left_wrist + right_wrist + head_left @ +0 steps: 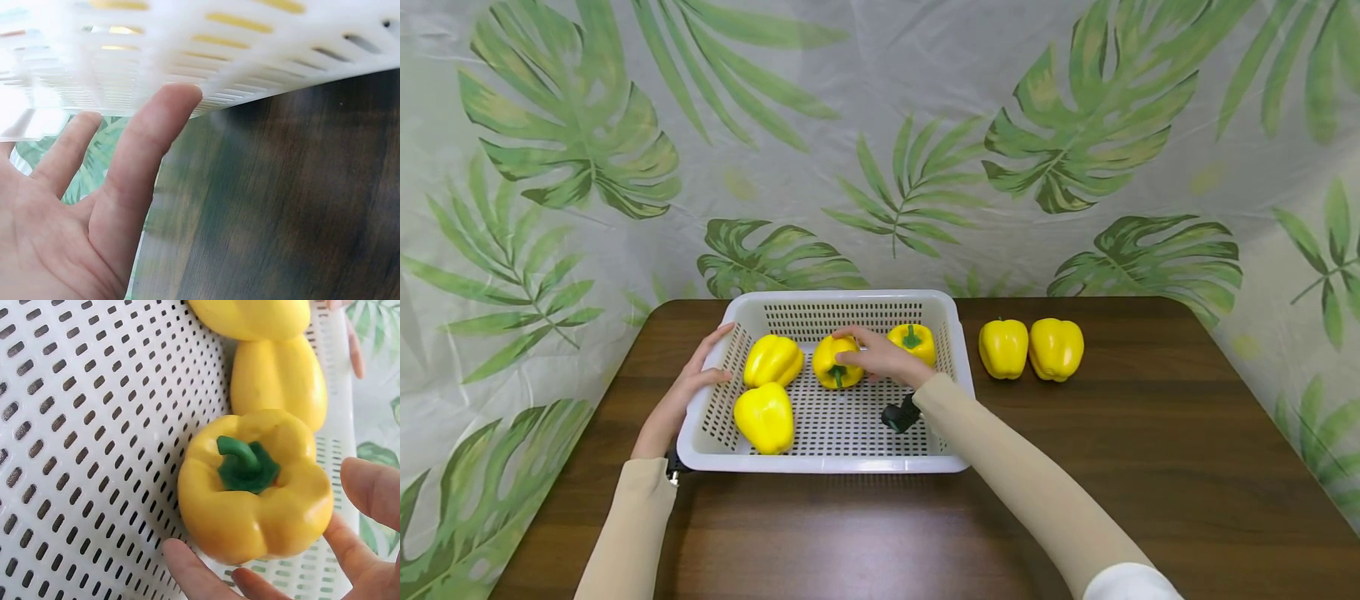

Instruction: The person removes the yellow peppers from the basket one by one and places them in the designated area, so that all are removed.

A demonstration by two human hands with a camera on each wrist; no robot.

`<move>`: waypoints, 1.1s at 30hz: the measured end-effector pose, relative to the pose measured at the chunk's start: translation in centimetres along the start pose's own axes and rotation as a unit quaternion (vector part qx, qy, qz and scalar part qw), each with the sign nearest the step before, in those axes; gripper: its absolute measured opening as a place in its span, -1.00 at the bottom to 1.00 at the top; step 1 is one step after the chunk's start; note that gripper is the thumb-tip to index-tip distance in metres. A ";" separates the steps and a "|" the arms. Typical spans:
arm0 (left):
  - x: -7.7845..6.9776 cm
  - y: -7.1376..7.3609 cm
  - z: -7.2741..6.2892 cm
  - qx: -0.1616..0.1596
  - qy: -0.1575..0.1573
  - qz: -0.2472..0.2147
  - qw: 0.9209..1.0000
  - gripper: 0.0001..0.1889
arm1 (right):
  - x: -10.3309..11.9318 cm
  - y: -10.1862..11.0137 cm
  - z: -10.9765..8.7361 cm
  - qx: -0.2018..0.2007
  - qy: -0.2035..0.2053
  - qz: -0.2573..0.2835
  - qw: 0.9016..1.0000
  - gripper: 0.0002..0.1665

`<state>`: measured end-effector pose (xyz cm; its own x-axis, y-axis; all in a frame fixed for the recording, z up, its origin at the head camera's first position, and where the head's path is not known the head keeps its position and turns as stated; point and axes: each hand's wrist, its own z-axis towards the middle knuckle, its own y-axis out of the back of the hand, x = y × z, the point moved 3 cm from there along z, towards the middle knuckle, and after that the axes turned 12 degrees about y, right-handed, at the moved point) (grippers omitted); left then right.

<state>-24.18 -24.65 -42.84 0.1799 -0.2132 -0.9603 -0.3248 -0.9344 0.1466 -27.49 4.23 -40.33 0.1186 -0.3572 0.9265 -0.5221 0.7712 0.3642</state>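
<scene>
A white perforated plastic basket (850,464) stands on the table with yellow bell peppers in it. My left hand (677,404) touches the basket's left side, its thumb and fingers extended along the wall in the left wrist view. Inside the basket, my right hand (886,357) is at the middle bell pepper (826,360). The right wrist view shows its fingers spread around that pepper, with the thumb standing apart from it. Two bell peppers (772,360) (765,419) lie along the left side, and another bell pepper (913,337), partly behind my right hand, sits at the right.
Two more yellow bell peppers (1003,349) (1056,350) stand side by side on the brown wooden table (1112,458), right of the basket. A leaf-patterned cloth (910,275) hangs behind the table. The black wrist camera (900,415) is over the basket floor.
</scene>
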 end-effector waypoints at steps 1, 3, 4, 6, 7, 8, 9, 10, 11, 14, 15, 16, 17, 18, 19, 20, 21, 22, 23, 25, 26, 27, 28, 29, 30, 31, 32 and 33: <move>0.0 0.0 0.0 -0.001 0.001 0.000 1.000 -0.24 | 0.0 0.0 0.1 -0.003 -0.001 -0.002 1.000 -0.48; 0.0 0.1 0.0 -0.001 -0.002 -0.001 1.000 -0.24 | -0.1 -0.1 0.2 -0.008 -0.006 -0.007 1.000 -0.51; 0.0 0.1 0.0 0.001 -0.004 -0.003 1.000 -0.25 | -0.2 -0.2 0.3 -0.011 -0.008 -0.010 1.000 -0.53; 0.1 0.1 0.0 0.002 -0.005 -0.005 1.000 -0.25 | -0.4 -0.3 0.5 -0.015 -0.011 -0.011 1.000 -0.57; 0.1 0.1 0.0 0.004 -0.007 -0.007 1.000 -0.25 | -0.4 -0.3 0.5 -0.015 -0.012 -0.011 1.000 -0.59; 0.1 0.1 0.1 0.005 -0.009 -0.008 1.000 -0.25 | -0.4 -0.4 0.5 -0.015 -0.012 -0.011 1.000 -0.60; 0.1 0.1 0.1 0.007 -0.011 -0.010 1.000 -0.26 | -0.5 -0.4 0.5 -0.015 -0.011 -0.010 1.000 -0.62; 0.2 0.1 0.1 0.007 -0.013 -0.010 1.000 -0.26 | -0.5 -0.4 0.5 -0.014 -0.011 -0.007 1.000 -0.63; 0.2 0.1 0.2 0.007 -0.015 -0.011 1.000 -0.26 | -0.4 -0.4 0.4 -0.012 -0.010 -0.002 1.000 -0.63; 0.2 0.1 0.4 0.007 -0.024 -0.014 1.000 -0.26 | -0.3 -0.4 0.2 -0.009 -0.005 0.025 1.000 -0.63; 0.2 0.2 0.4 0.007 -0.026 -0.015 1.000 -0.26 | -0.3 -0.4 0.2 -0.008 -0.003 0.035 0.999 -0.63; 0.2 0.2 0.4 0.006 -0.026 -0.015 1.000 -0.26 | -0.2 -0.3 0.1 -0.007 -0.001 0.046 0.999 -0.62; 0.2 0.1 0.4 0.008 -0.025 -0.016 1.000 -0.26 | -0.1 -0.3 0.1 -0.007 0.001 0.055 0.998 -0.61; 0.2 0.2 0.4 0.008 -0.023 -0.015 1.000 -0.26 | 0.0 -0.2 0.0 -0.008 0.004 0.060 0.998 -0.60; 0.2 0.2 0.4 0.007 -0.021 -0.014 1.000 -0.26 | 0.1 -0.2 -0.1 -0.009 0.005 0.066 0.998 -0.59; 0.2 0.2 0.3 0.007 -0.016 -0.011 1.000 -0.25 | 0.2 -0.1 -0.1 -0.010 0.007 0.068 0.998 -0.57; 0.2 0.2 0.3 0.007 -0.014 -0.010 1.000 -0.25 | 0.3 0.0 -0.2 -0.012 0.011 0.068 0.998 -0.56; 0.2 0.2 0.2 0.007 -0.010 -0.008 1.000 -0.25 | 0.4 0.1 -0.4 -0.015 0.013 0.069 0.997 -0.54; 0.2 0.2 0.2 0.007 -0.007 -0.009 1.000 -0.25 | 0.5 0.2 -0.5 -0.016 0.017 0.069 0.997 -0.53; 0.1 0.1 0.1 0.004 -0.003 -0.005 1.000 -0.25 | 0.8 0.4 -0.7 -0.018 0.025 0.073 0.997 -0.49; 0.1 0.1 0.1 0.004 -0.001 -0.006 1.000 -0.25 | 1.0 0.5 -0.9 -0.018 0.030 0.075 0.997 -0.48; 0.1 0.1 0.0 0.003 0.001 -0.005 1.000 -0.25 | 1.1 0.6 -1.0 -0.018 0.035 0.077 0.996 -0.47; 0.1 0.2 0.1 0.001 0.003 -0.005 1.000 -0.25 | 1.2 0.7 -1.2 -0.018 0.039 0.079 0.996 -0.45; 0.0 0.1 0.1 0.000 0.004 -0.005 1.000 -0.26 | 1.4 0.8 -1.3 -0.019 0.043 0.081 0.996 -0.44; 0.1 0.2 0.0 -0.001 0.006 -0.004 1.000 -0.25 | 1.5 1.0 -1.4 -0.020 0.046 0.083 0.995 -0.43; 0.1 0.2 0.0 -0.001 0.009 -0.004 1.000 -0.25 | 1.6 1.1 -1.6 -0.022 0.047 0.085 0.995 -0.42; 0.1 0.2 0.0 -0.001 0.009 -0.003 1.000 -0.25 | 1.7 1.2 -1.7 -0.022 0.050 0.087 0.995 -0.42; 0.1 0.2 0.0 -0.001 0.009 -0.004 1.000 -0.26 | 1.8 1.3 -1.9 -0.022 0.051 0.088 0.995 -0.42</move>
<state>-24.25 -24.84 -42.95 0.1994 -0.2114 -0.9568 -0.3217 -0.9365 0.1398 -26.36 5.56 -38.03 0.1147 -0.1618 0.9801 -0.5046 0.8404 0.1977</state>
